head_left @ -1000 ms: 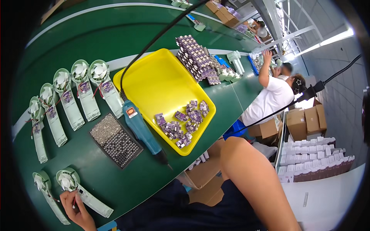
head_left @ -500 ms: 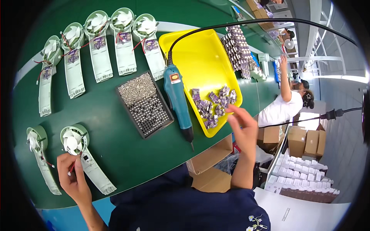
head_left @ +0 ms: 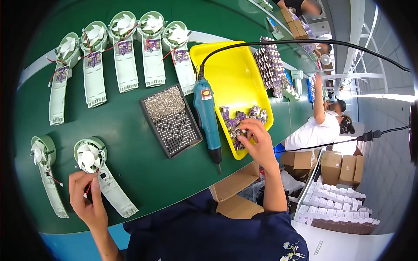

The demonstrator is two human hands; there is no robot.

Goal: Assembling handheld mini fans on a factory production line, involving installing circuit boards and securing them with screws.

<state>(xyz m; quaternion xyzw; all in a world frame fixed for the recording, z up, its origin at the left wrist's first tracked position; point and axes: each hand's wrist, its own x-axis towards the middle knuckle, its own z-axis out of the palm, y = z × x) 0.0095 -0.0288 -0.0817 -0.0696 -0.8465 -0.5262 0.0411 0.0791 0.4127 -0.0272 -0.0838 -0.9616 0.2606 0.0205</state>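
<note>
My left hand (head_left: pixel 88 198) pinches the red wires (head_left: pixel 87 190) of a pale green handheld fan (head_left: pixel 116 194), just below its round head with white blades; a small white plug hangs from the wires. Over the near end of the yellow tray (head_left: pixel 222 65) is my right hand (head_left: pixel 260 143), thumb and fingers apart and curled at a pile of small purple circuit boards (head_left: pixel 230 123). Whether a board is touched there cannot be made out. Another opened fan (head_left: pixel 52 187) lies left of my left hand, its red wire loose.
Several fans with purple boards (head_left: pixel 126 65) stand in a row at the back. A black box of small screws (head_left: pixel 164 104) and a teal electric screwdriver (head_left: pixel 207 115) lie mid-table; its black cord arches over the tray. Stacked boards (head_left: pixel 272 67) stand beyond. Another person (head_left: pixel 313 130) works at right.
My right hand has moved left and inward from the tray's near right edge to the board pile. The left hand keeps its pinch at the fan wires. The whole view has shifted slightly.
</note>
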